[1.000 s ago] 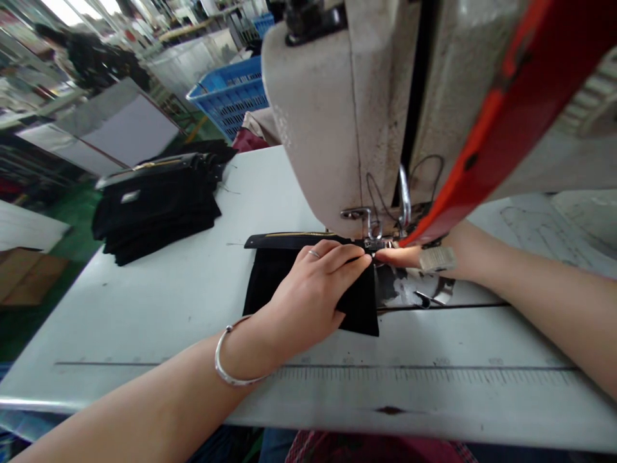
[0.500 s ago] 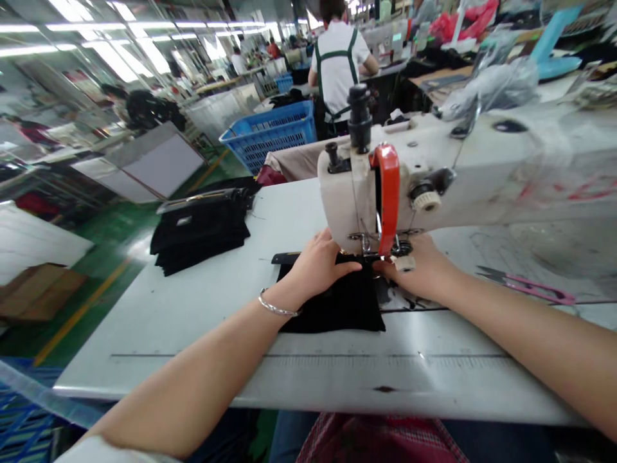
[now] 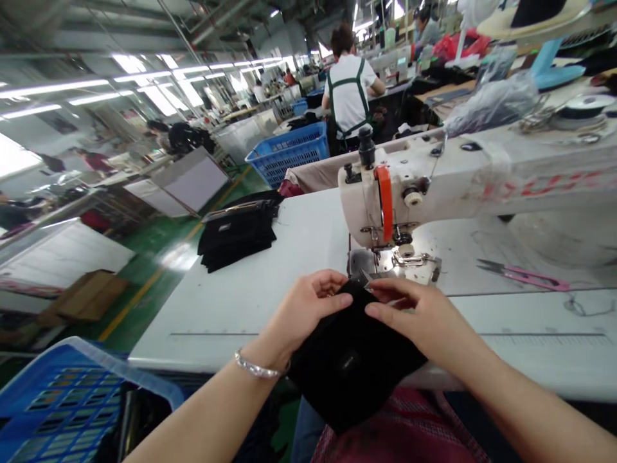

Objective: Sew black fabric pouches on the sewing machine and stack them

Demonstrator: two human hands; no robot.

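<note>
A black fabric piece [image 3: 357, 366] with a small label on it hangs tilted over the table's front edge, in front of the sewing machine [image 3: 463, 180]. My left hand [image 3: 311, 308] pinches its upper edge between thumb and fingers, a silver bracelet [image 3: 258, 366] on the wrist. Close beside it, my right hand [image 3: 409, 315] grips the same edge from the other side. Just beyond the fingertips lies the machine's metal needle plate [image 3: 364, 262]. The edge between both hands is partly hidden by the fingers.
A stack of black fabric pieces [image 3: 238, 235] lies at the table's left. Pink-handled thread snips [image 3: 525, 275] rest at the right. One blue basket [image 3: 77, 379] stands at lower left, another blue basket [image 3: 294, 151] behind the table. A co-worker [image 3: 348, 90] sits beyond.
Both hands have drawn the black fabric out from under the machine's needle area toward me, lifting and turning it over the table edge. The view has shifted, showing more of the lower-left basket.
</note>
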